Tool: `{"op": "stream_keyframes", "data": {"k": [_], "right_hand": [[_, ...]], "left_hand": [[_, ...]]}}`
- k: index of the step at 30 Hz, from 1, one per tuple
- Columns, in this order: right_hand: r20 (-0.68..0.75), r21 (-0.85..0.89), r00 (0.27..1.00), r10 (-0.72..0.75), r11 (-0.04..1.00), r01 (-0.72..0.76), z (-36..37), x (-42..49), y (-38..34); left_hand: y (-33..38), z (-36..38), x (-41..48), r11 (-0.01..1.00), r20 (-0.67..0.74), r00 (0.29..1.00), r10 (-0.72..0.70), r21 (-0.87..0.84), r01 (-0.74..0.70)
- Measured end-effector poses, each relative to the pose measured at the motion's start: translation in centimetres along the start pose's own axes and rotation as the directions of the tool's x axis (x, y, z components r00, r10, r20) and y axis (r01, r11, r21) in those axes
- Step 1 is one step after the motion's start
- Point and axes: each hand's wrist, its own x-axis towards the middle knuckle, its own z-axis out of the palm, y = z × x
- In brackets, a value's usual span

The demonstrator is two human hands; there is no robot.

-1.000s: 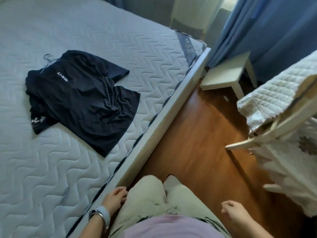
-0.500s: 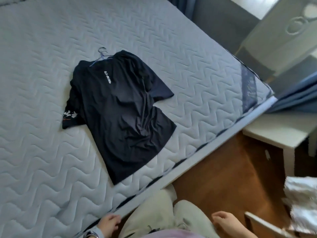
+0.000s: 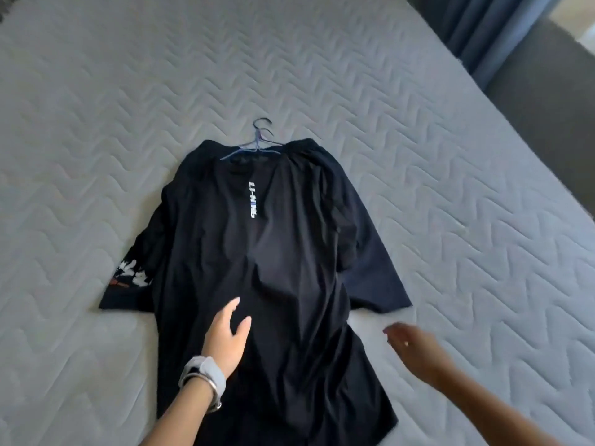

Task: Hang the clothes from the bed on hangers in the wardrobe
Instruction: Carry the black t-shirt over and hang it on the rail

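- t-shirt, black, lies flat on the quilted mattress, straight ahead of you, with its hem nearest you and its collar farthest away.
- its long axis runs from you toward the far side of the bed, so the collar end is a reach past both of your hands.
- a thin wire hanger sits at the collar, hook pointing away from you; it looks already threaded into the neck, though you cannot tell how far the arms sit inside the shoulders.
- your left hand is over the lower body of the shirt, fingers spread and holding nothing; whether it touches the cloth cannot be told.
- your right hand is over bare mattress just beside the shirt's right edge, loosely spread and empty, blurred.
- the left hand is nearer the centre line, hence nearer the hanger.
- writing: a white vertical mark down the back reads "li-ning"; the white print on the left sleeve is not readable.
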Motion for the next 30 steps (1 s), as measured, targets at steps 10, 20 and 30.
{"op": "stream_keyframes", "data": {"k": [10,20,30], "right_hand": [[-0.359,-0.085,0.817,-0.451,0.888,0.453,-5.8,28.0,-16.2],[-0.247,-0.203,0.937,-0.249,0.958,0.201,-5.9,38.1,-22.7],[-0.347,0.050,0.881,-0.320,0.932,0.358,-6.1,34.8,-21.6]], "left_hand": [[0.8,7.1,22.8,0.768,-0.182,0.953,0.241,0.636,-0.073],[-0.3,7.6,23.6,0.702,-0.184,0.936,0.300,0.707,-0.086],[-0.3,7.5,23.5,0.701,-0.201,0.920,0.338,0.705,-0.104]]}}
